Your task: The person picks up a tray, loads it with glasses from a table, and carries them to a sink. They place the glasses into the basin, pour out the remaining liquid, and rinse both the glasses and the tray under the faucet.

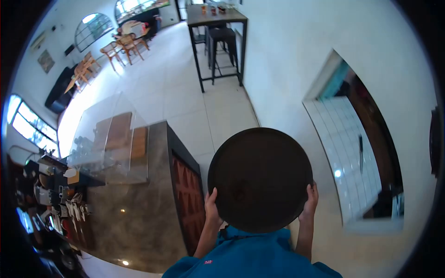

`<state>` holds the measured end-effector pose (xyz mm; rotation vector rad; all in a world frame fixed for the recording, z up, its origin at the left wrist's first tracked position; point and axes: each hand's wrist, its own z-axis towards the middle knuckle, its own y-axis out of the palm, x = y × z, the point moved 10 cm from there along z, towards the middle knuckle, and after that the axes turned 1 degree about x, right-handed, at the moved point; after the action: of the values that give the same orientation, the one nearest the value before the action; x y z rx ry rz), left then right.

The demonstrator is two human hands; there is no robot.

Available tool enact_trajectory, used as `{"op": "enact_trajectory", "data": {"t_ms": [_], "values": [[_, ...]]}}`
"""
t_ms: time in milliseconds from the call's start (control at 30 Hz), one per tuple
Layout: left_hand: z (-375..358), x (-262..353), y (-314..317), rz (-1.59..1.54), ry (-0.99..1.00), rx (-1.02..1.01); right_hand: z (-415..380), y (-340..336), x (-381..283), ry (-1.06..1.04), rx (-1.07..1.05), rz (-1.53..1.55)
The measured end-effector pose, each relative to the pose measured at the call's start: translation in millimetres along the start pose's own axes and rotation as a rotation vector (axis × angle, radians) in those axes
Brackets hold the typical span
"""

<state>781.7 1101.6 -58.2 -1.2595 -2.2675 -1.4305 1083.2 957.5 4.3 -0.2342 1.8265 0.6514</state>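
Note:
A round dark brown serving tray (pixel 260 180) with a low raised rim is held out in front of my body, its flat inner face toward the camera. Nothing lies on it. My left hand (pixel 212 206) grips the rim at the lower left, thumb over the edge. On the opposite side my right hand (pixel 310 202) is closed on the rim, thumb also on top. The other fingers of both hands are mostly hidden behind the tray.
To the left stands a stone-topped counter (pixel 134 227) with a clear display case (pixel 111 143). A pass-through window (pixel 352 153) opens in the right wall. Ahead are a tall table (pixel 217 17) holding several drinks, a black stool (pixel 222 39) and wooden chairs (pixel 127 45).

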Motion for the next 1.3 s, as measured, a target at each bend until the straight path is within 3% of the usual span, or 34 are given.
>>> {"op": "enact_trajectory", "data": {"t_ms": [133, 200, 333, 367, 500, 600, 700, 800, 933, 1000, 1133, 1167, 1300], "values": [[63, 59, 53, -0.059, 0.24, 0.093, 139, 121, -4, 0.118, -0.283, -0.043], [90, 102, 86, -0.035, 0.372, -0.017, 194, 191, -10, 0.148, -0.374, -0.104], [153, 173, 96, -0.045, 0.602, 0.297, 277, 351, 10, 0.23, -0.646, -0.056], [165, 191, 97, 0.019, 0.633, 0.24, 289, 377, 16, 0.193, -0.703, -0.067], [276, 270, 131, -0.053, 0.732, 0.138, 369, 491, 34, 0.162, -0.685, -0.073], [359, 338, 167, -0.008, 0.711, 0.127, 419, 557, 30, 0.092, -0.614, -0.114], [441, 401, 221, 0.058, 0.626, 0.064, 462, 613, 18, 0.148, -0.589, 0.129], [532, 458, 276, 0.153, 0.605, -0.014, 522, 656, 5, 0.077, -0.497, 0.15], [666, 530, 339, 0.504, 0.567, -0.03, 623, 709, 12, 0.015, -0.379, 0.137], [737, 564, 373, 0.968, 0.688, -0.07, 671, 739, 18, 0.005, -0.366, 0.151], [853, 633, 429, 1.374, 0.823, 0.071, 762, 829, 34, -0.093, -0.275, 0.102], [875, 643, 441, 1.442, 0.9, 0.092, 777, 843, 39, -0.096, -0.267, 0.073], [965, 685, 486, 1.512, 0.838, 0.079, 839, 893, 56, -0.204, -0.102, -0.235]]}}
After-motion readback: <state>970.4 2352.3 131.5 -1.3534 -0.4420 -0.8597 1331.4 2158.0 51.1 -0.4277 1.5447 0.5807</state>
